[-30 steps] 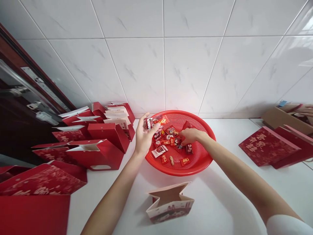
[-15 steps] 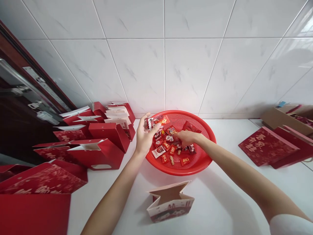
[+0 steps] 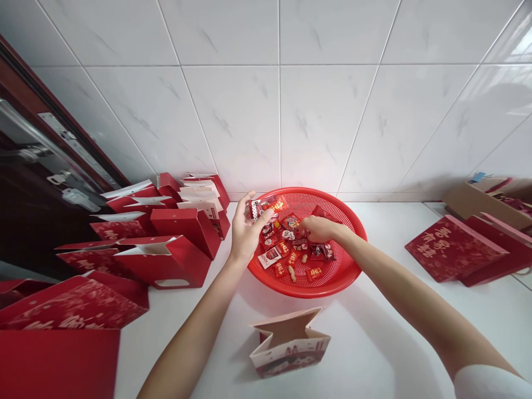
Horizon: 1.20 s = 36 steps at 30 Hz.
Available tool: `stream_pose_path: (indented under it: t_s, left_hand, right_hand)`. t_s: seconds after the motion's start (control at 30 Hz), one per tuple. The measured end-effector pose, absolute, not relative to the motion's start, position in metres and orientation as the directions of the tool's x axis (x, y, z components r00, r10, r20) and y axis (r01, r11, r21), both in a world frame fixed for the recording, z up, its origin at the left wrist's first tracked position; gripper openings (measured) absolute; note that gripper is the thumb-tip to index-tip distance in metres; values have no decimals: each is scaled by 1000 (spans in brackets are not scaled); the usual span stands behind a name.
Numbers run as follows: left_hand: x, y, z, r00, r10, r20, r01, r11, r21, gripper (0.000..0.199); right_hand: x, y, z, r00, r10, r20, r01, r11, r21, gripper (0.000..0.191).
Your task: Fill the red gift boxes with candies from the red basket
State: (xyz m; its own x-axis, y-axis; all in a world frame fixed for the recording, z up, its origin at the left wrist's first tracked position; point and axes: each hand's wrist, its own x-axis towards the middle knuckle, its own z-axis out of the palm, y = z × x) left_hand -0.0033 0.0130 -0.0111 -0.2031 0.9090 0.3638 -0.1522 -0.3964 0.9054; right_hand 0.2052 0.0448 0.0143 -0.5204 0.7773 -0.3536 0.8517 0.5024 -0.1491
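A round red plastic basket (image 3: 344, 280) stands against the tiled wall, with wrapped candies (image 3: 271, 256) and peanuts (image 3: 292, 273) lying in it. At its left rim, my left hand (image 3: 248, 227) holds several candy packets (image 3: 266, 207) between thumb and fingers. My right hand (image 3: 319, 228) is inside the basket, fingers pinched together and pointing down among the candies; whatever they grip is hidden. In front of the basket a small paper bag (image 3: 293, 354) stands upright with its top open.
Rows of red paper bags (image 3: 174, 263) fill the left side beside a dark door (image 3: 25, 221). On the right, red bags (image 3: 453, 249) lean near a cardboard box (image 3: 465, 202) holding red items.
My right hand has shifted slightly left and its fingers have drawn closer together. Some dark red packets below it lie a little differently. My left hand has stayed in place.
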Motion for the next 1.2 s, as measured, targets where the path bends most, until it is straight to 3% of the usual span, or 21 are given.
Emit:
stream_pose_path:
  t_s: [0.23, 0.43, 0.77, 1.0, 1.2]
  left_hand:
    - [-4, 14, -12, -216, 906, 363, -155, -399, 904, 70]
    - [-3, 13, -11, -221, 908, 355, -172, -395, 903, 69]
    - [-3, 13, -11, -220, 908, 357, -164, -395, 904, 68]
    - [-4, 14, -13, -212, 902, 376, -135, -409, 903, 68]
    - [-4, 13, -12, -214, 904, 371, -136, -404, 905, 67]
  right_hand:
    - [206, 46, 15, -499, 821, -277, 867, 466, -179, 38]
    - [207, 44, 20, -553, 747, -368, 833, 496, -244, 29]
    - [210, 43, 17, -400, 805, -439, 910, 406, -84, 17]
    - [208, 41, 18, -380, 790, -481, 915, 398, -69, 16]
    - [207, 41, 18, -353, 780, -516, 923, 382, -53, 32]
